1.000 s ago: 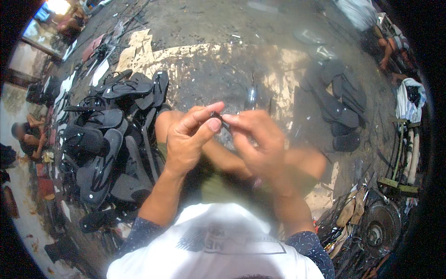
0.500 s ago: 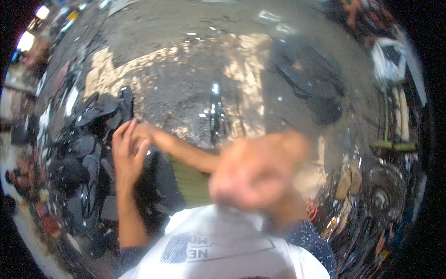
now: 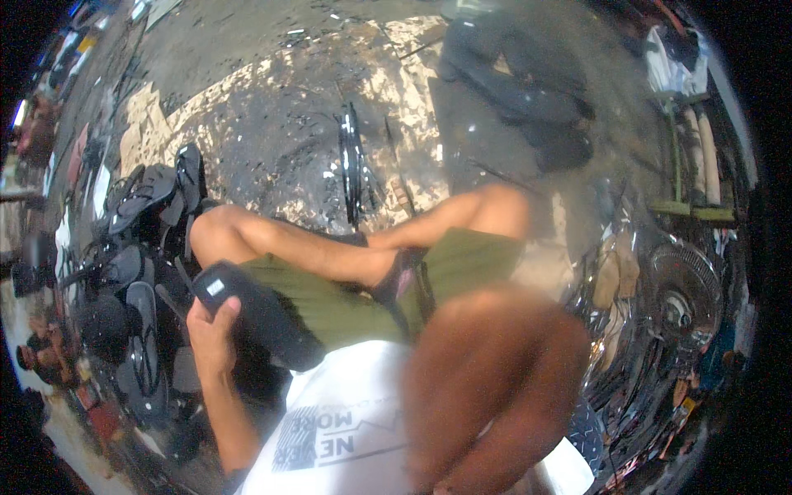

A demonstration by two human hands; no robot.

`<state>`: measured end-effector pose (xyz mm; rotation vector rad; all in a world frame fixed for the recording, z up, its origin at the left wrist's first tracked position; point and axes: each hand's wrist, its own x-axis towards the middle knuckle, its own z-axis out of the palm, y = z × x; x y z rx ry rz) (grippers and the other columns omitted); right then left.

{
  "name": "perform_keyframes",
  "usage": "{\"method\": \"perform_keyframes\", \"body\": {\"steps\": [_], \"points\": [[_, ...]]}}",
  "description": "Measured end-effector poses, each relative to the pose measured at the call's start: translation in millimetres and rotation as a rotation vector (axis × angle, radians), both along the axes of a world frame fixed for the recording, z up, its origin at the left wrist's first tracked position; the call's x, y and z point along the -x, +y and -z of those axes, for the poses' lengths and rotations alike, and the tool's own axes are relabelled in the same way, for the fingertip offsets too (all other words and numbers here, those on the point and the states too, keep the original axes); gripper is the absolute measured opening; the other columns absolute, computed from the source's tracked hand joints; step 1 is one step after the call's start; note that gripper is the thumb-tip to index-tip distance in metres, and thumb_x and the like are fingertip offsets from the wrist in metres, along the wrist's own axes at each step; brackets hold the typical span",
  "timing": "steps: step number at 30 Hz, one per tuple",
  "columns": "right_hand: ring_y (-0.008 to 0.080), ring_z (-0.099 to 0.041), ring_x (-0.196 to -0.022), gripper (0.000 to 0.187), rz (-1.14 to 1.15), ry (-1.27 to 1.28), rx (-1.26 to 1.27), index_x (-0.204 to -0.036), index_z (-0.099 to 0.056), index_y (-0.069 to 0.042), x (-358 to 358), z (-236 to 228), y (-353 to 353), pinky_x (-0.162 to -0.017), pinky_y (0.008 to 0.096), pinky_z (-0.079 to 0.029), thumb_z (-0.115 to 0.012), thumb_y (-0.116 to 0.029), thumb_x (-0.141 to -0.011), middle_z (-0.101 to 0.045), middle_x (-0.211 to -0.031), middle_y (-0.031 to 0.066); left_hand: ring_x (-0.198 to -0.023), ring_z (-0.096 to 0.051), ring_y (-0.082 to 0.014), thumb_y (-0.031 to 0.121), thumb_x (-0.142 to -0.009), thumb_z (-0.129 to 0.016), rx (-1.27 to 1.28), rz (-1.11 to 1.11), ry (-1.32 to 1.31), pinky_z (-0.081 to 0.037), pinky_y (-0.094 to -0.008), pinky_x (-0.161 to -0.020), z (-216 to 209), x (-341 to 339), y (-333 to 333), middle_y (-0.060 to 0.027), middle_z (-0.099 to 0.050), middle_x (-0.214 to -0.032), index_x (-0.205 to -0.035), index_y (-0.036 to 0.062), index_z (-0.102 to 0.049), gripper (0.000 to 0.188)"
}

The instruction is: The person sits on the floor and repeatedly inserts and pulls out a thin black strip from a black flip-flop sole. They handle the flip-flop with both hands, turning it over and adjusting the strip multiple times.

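Note:
A long black sandal sole [image 3: 268, 318] with a small white patch near its far end lies along my left thigh. My left hand [image 3: 216, 326] is closed around its outer edge, the thumb resting on top. Close to the camera on the right, my right hand [image 3: 499, 371] is raised and smeared by motion, covering part of my white shirt. Its fingers cannot be made out, nor whether anything is in them. Left of my left hand is a pile of black sandals [image 3: 142, 330].
My crossed legs [image 3: 313, 252] fill the middle. Shiny black strips [image 3: 351, 165] lie on the stained floor sheet [image 3: 272, 124] beyond them. Dark footwear-like pieces [image 3: 536, 99] lie at the far right. A round fan [image 3: 681, 289] stands on the right beside scattered strips and scraps.
My left hand went from spread fingers to gripping the black sole. My right hand has come nearer the camera and lower. The view has shifted, showing more of my legs.

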<state>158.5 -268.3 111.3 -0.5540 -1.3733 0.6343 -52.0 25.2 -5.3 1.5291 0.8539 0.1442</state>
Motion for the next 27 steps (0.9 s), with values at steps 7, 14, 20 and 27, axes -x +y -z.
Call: {"method": "perform_keyframes", "body": {"steps": [7,14,20,27], "points": [[0.0106,-0.065,-0.068,0.013,0.673,-0.054,0.420,-0.098,-0.070,-0.001,17.9,55.0,39.1,-0.061,0.0268,-0.054,-0.073,-0.010,-0.090,-0.069,-0.084,0.0035,-0.103,-0.066,-0.0158,0.010,-0.093,-0.071,-0.041,0.080,-0.185,-0.052,-0.0323,-0.095,-27.3,-71.7,-31.2,-0.0071,-0.071,-0.112,-0.124,-0.0022,-0.065,0.035],[0.0266,-0.069,-0.067,0.015,1.074,-0.244,0.576,-0.097,-0.065,-0.003,24.6,100.2,83.3,-0.060,0.0371,-0.055,-0.073,-0.009,-0.086,-0.068,-0.084,0.0137,-0.102,-0.066,-0.0132,0.005,-0.094,-0.069,-0.203,0.270,-0.262,-0.053,-0.0298,-0.093,-31.7,-89.3,-46.9,-0.0052,-0.071,-0.114,-0.127,-0.0028,-0.064,0.034],[0.0331,-0.069,-0.073,0.016,1.136,-0.399,0.583,-0.095,-0.063,-0.003,25.2,93.6,82.6,-0.064,0.0429,-0.057,-0.074,-0.009,-0.084,-0.065,-0.083,0.0137,-0.084,-0.064,-0.0096,0.006,-0.090,-0.070,-0.445,0.269,-0.360,-0.053,-0.0260,-0.076,-30.5,-94.1,-56.8,-0.0034,-0.070,-0.093,-0.114,-0.0019,-0.067,0.025],[0.0337,-0.066,-0.078,0.015,1.219,-0.406,0.489,-0.095,-0.058,-0.003,27.3,107.2,88.2,-0.069,0.0435,-0.055,-0.070,-0.009,-0.088,-0.062,-0.084,0.0149,-0.099,-0.062,-0.0228,0.004,-0.083,-0.071,-0.578,0.221,-0.348,-0.047,-0.0340,-0.096,-25.0,-100.2,-65.4,-0.0095,-0.064,-0.106,-0.110,-0.0012,-0.067,0.028]]}}
